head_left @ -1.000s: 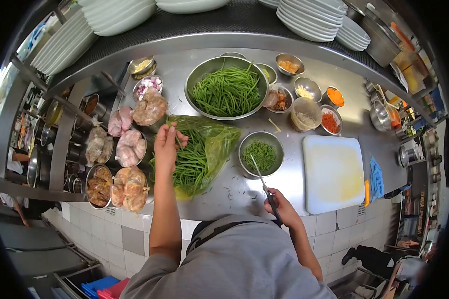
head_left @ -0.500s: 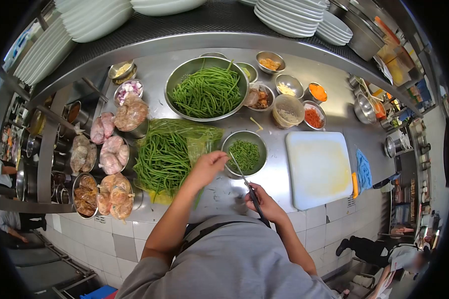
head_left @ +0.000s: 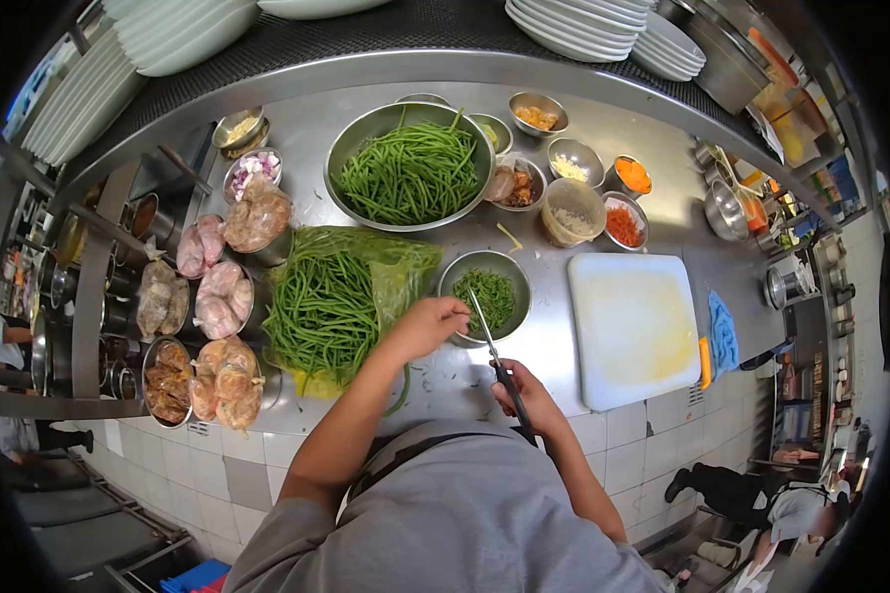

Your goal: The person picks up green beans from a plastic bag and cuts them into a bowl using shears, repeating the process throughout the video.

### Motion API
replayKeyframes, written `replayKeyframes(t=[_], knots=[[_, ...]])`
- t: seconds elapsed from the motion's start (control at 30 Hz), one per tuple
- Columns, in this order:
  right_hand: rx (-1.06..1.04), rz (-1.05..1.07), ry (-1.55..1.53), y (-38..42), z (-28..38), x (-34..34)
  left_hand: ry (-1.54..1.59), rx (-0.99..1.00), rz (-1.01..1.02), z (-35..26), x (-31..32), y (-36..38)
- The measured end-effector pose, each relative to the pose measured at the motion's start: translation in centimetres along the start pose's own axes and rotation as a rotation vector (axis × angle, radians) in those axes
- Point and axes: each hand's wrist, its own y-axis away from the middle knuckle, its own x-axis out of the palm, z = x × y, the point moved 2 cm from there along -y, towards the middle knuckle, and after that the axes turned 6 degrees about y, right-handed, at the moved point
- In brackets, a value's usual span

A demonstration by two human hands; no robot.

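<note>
1. Bagged meat [head_left: 229, 381] crowded the front edge of the worktop [head_left: 554, 331]; a swinging left elbow could have nudged it off.
2. Green beans [head_left: 318, 311] lay heaped on an open plastic bag [head_left: 405, 259], right beside the left forearm; a snag on the plastic could have dragged some loose.
3. The left hand [head_left: 432, 327] had its fingers drawn together by the bowl's near-left rim, apparently pinching a bean strand [head_left: 405, 388] that hung below it. So near the cutting edge, a slip could have nicked a fingertip.
4. The bowl [head_left: 524, 284] of chopped greens [head_left: 496, 293] stood unsteadied; a knock could have tipped it.
5. The right hand [head_left: 526, 397] was wrapped round the black handle of a blade [head_left: 488, 331]; a loosened grip could have sent it skidding.
6. The cutting board [head_left: 633, 331] lay near the front edge, where a bump could have shifted it.
</note>
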Motion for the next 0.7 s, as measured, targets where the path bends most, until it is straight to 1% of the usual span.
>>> replayKeyframes(t=[0.03, 0.1, 0.17, 0.2, 0.27, 0.3, 0.37, 0.4, 0.47, 0.5, 0.57, 0.7], knots=[[0.0, 0.0, -0.001, 0.0, -0.1, 0.0, 0.024, -0.02, -0.003, 0.0, -0.1, 0.0], [0.047, 0.0, -0.132, 0.0, -0.4, -0.1, 0.049, -0.039, -0.006, 0.0, -0.4, -0.1], [0.054, -0.02, -0.149, -0.1, -0.9, -0.3, 0.119, -0.115, -0.065, 0.0, -0.8, -0.4], [0.06, -0.041, -0.165, -0.1, -1.1, -0.4, 0.12, -0.115, -0.065, -0.2, -1.0, -0.6], [0.024, -0.042, -0.167, 0.0, -1.5, -0.4, 0.47, -0.074, -0.273, -0.5, -1.6, -0.8], [-0.013, -0.044, -0.17, 0.1, -1.5, -0.3, 0.472, -0.076, -0.272, -1.0, -1.6, -0.8], [-0.024, -0.017, -0.177, 0.5, -1.7, 0.0, 0.739, 0.036, -0.432, -2.0, -1.8, -0.5], [-0.038, 0.011, -0.184, 0.7, -1.4, 0.3, 0.74, 0.036, -0.43, -1.8, -1.7, -0.5], [-0.028, 0.03, -0.215, 1.1, -0.8, 0.8, 0.863, 0.121, -0.512, -1.4, -1.7, -0.6], [-0.017, 0.051, -0.247, 1.4, -0.4, 1.1, 0.864, 0.12, -0.51, -1.2, -1.6, -0.7], [-0.036, 0.07, -0.26, 1.6, -0.1, 1.4, 0.902, 0.199, -0.582, -0.8, -1.4, -0.6], [-0.053, 0.118, -0.253, 1.5, 0.0, 1.7, 0.895, 0.24, -0.583, -0.5, -0.2, -0.3]])
